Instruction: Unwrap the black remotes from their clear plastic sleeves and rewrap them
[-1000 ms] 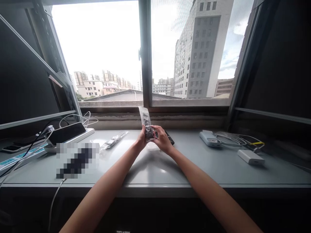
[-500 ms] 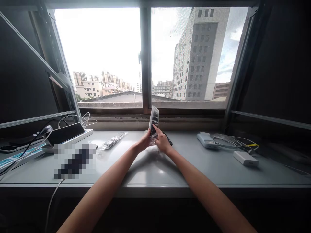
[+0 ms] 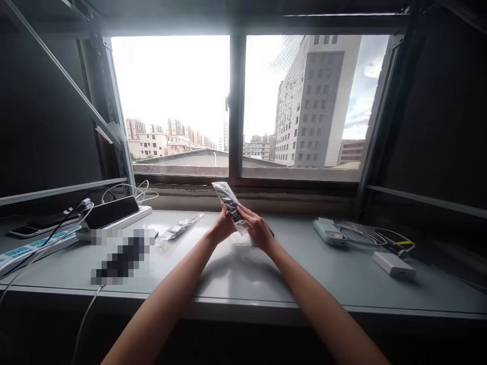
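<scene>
A clear plastic bag with a dark long item inside (image 3: 229, 201) is held up above the desk, its top leaning left. My left hand (image 3: 223, 226) grips its lower left side, thumb on the front. From the right, my right hand (image 3: 259, 231) is closed on the lower part, fingers across the plastic. Whatever kind of item the bag contains is too small to make out. Below the hands lies a pale, see-through object (image 3: 241, 240). Behind my right hand, the end of a black object (image 3: 271, 231) shows on the desk, mostly hidden.
Another clear bag (image 3: 180, 228) lies left on the grey desk (image 3: 213, 284). Further left are a power strip (image 3: 36, 244), a dark-screened device (image 3: 114, 213), cables and a blurred-out patch. At right sit a light-blue power bank (image 3: 329, 232), coiled cables (image 3: 375, 235) and a white box-like device (image 3: 393, 264).
The bag has tipped from nearly upright to leaning left. My right hand's pointing finger has come down, and its fingers now lie across the bag. The camera view has shifted slightly.
</scene>
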Demonstrator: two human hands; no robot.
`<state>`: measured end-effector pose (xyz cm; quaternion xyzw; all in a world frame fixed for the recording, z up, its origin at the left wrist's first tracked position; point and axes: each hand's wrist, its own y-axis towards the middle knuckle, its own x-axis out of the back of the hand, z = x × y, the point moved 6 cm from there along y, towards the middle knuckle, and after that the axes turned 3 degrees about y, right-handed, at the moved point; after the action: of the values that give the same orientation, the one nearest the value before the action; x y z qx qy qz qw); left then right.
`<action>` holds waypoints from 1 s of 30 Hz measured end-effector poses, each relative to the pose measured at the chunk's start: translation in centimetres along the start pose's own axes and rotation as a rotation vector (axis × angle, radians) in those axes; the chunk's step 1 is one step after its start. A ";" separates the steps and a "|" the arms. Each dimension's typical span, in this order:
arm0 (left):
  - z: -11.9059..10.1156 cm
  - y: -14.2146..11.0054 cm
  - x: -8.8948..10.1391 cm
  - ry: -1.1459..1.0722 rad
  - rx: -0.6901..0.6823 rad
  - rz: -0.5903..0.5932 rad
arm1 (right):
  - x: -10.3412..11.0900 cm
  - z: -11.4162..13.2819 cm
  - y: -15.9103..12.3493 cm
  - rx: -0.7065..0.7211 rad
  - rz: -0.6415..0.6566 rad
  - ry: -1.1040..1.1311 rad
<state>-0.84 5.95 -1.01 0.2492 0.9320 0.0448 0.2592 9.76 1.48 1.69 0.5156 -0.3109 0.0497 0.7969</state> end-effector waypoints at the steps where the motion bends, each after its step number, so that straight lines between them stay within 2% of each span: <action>1: -0.1 -0.1 0.0 -0.009 -0.002 -0.021 | 0.0 0.2 0.0 -0.006 -0.004 -0.012; 4: -0.3 -0.4 -0.5 -0.005 0.002 -0.055 | 0.4 0.5 0.0 -0.019 -0.037 -0.082; 8: -0.6 -0.8 -1.6 0.005 -0.007 -0.001 | 1.4 0.7 -0.2 -0.058 -0.119 -0.235; 14: -0.3 -0.7 -2.1 0.021 0.019 0.058 | 1.5 0.9 -0.3 -0.059 -0.052 -0.421; 23: 0.5 -0.7 -2.3 0.100 0.091 0.086 | 1.9 1.1 -0.4 -0.041 -0.098 -0.478; 30: -0.1 -1.1 -3.8 0.025 0.059 0.117 | 2.0 1.4 -0.7 -0.082 -0.172 -0.487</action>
<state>1.45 3.20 0.55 0.3104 0.9199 0.0355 0.2371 11.06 -0.53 2.64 0.5044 -0.4503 -0.1565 0.7200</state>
